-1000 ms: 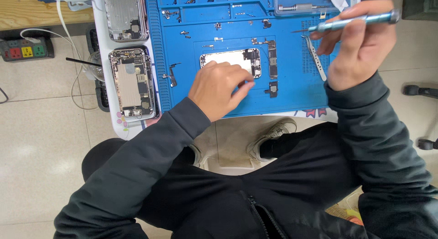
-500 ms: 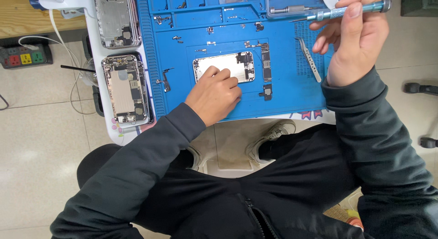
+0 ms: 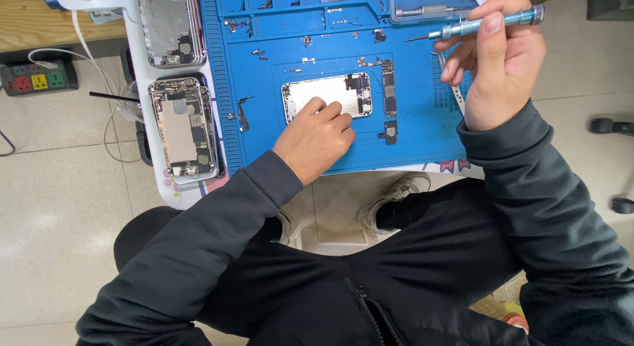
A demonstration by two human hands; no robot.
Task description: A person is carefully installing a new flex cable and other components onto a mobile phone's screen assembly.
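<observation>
Left hand (image 3: 316,138) presses fingertips on opened phone shell (image 3: 328,96) mid-mat, steadying it. Right hand (image 3: 496,63) pinches blue screwdriver (image 3: 485,25) near blue mat (image 3: 422,144) far-right corner, tip lifted clear.

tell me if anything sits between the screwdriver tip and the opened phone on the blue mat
Yes, partly. The screwdriver in the right hand points left above the opened phone. A long board and small loose parts lie between. The left hand covers the phone's near edge.
</observation>
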